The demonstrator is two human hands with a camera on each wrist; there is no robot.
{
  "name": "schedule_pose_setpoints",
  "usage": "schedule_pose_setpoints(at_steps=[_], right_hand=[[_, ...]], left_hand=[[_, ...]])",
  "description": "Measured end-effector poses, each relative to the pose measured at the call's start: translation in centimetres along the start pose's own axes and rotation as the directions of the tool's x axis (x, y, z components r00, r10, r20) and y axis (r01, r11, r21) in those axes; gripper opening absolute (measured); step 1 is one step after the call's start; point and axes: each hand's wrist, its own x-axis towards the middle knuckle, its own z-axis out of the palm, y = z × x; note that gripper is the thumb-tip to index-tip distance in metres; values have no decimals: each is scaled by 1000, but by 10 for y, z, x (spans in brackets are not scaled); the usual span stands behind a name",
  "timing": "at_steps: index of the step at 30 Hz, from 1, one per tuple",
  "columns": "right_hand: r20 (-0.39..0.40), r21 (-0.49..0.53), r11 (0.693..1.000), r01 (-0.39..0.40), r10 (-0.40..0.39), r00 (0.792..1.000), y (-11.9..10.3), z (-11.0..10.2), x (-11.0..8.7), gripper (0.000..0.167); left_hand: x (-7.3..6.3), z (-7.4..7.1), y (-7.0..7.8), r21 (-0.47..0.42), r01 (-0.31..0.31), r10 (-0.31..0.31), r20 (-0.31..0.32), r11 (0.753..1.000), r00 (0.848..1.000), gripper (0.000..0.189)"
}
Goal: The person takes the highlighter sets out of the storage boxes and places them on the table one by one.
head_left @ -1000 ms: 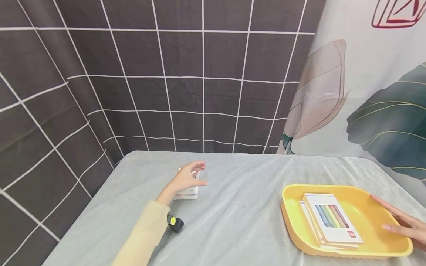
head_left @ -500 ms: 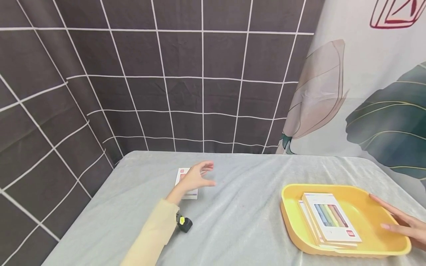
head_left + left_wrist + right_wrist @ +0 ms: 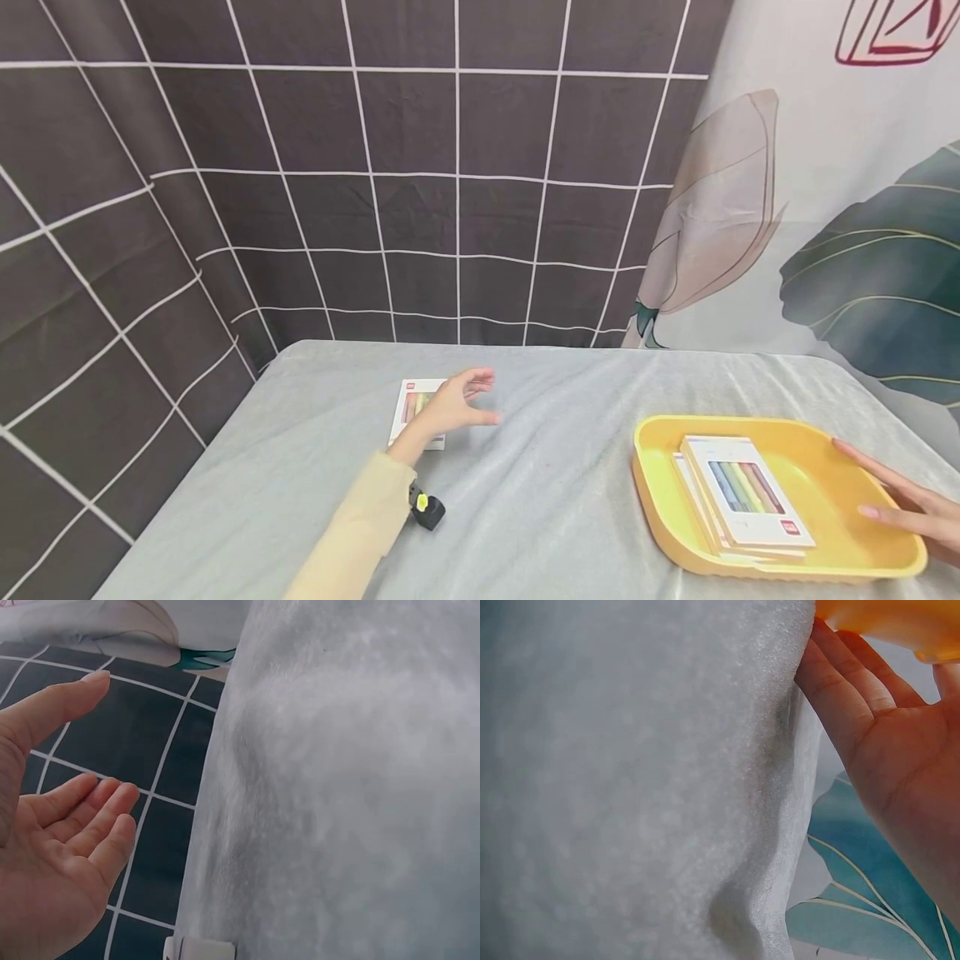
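Observation:
My left hand (image 3: 447, 410) is held above the table with nothing in it, thumb apart from the loosely bent fingers. Behind it lies a white crayon box (image 3: 401, 417) with a window showing coloured sticks; the hand and wrist cover its right part. In the left wrist view the palm (image 3: 52, 885) is bare, and a white box edge (image 3: 199, 949) shows at the bottom. My right hand (image 3: 918, 508) grips the right side of a yellow tray (image 3: 652, 500), thumb over the rim and fingers along the outside. Stacked crayon boxes (image 3: 757, 533) lie in the tray's left half.
A grey cloth (image 3: 540, 500) covers the table, and its far edge meets a dark gridded curtain (image 3: 495, 217). At the right hangs a pale curtain with leaf prints (image 3: 885, 283). A black wrist camera (image 3: 427, 510) is strapped to the left wrist.
My left hand has moved right, away from the crayon box on the table, uncovering more of it. The right hand and the tray stay almost where they were.

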Motion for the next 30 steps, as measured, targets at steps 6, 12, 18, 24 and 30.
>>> schedule_pose_setpoints(at_steps=[6, 12, 18, 24, 30], right_hand=[[21, 56, 998, 25, -26, 999, 0, 0, -1, 79], [26, 64, 998, 28, -30, 999, 1, 0, 0, 80], [24, 52, 998, 28, -29, 999, 1, 0, 0, 80], [8, 18, 999, 39, -39, 999, 2, 0, 0, 81], [9, 18, 999, 28, -28, 1000, 2, 0, 0, 80]], left_hand=[[3, 7, 0, 19, -2, 1, 16, 1000, 1000, 72], [5, 14, 1, -4, -7, 7, 31, 1000, 1000, 69], [7, 21, 4, -37, -6, 8, 47, 999, 999, 68], [8, 28, 6, -29, -14, 15, 54, 999, 998, 70], [9, 35, 10, -28, -23, 25, 66, 999, 998, 71]])
